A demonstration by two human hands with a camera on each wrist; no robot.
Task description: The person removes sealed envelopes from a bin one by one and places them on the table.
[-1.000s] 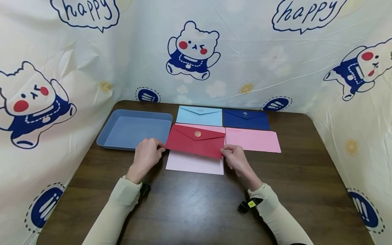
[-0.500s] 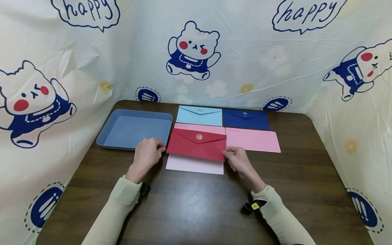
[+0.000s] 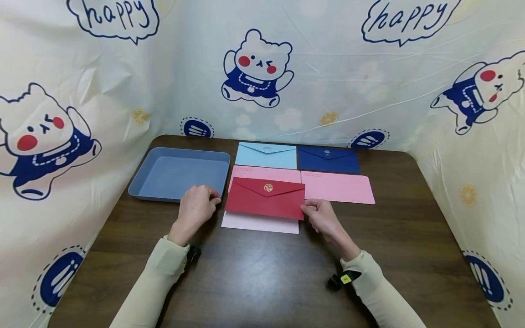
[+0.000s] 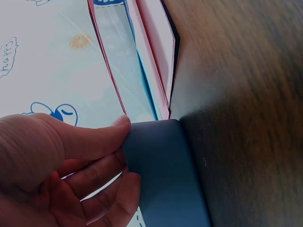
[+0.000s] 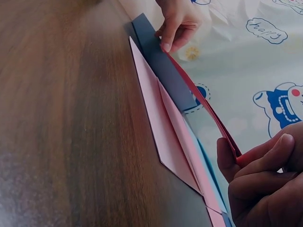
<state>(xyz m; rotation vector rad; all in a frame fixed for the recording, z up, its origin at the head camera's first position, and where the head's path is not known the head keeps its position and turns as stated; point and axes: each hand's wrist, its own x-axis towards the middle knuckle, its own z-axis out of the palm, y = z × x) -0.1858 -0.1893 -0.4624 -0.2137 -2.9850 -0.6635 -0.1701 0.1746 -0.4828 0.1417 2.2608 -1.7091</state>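
A red envelope with a gold emblem on its flap is raised and tilted over a pink envelope and a pale pink one. My right hand pinches its lower right corner between thumb and fingers, as the right wrist view also shows. Just off the red envelope's left edge is my left hand, fingers loosely curled; in the head view a narrow gap separates them. The left wrist view has the left thumb in front of the tray's corner. The pale pink envelope's upper part is hidden.
A shallow blue tray stands at the table's back left, close to the left hand. Light blue and navy envelopes lie at the back. Another pink envelope is on the right. A printed curtain surrounds the table.
The red envelope has shifted right and toward me with my right hand. It has come away from the left fingertips, which have stayed in place.
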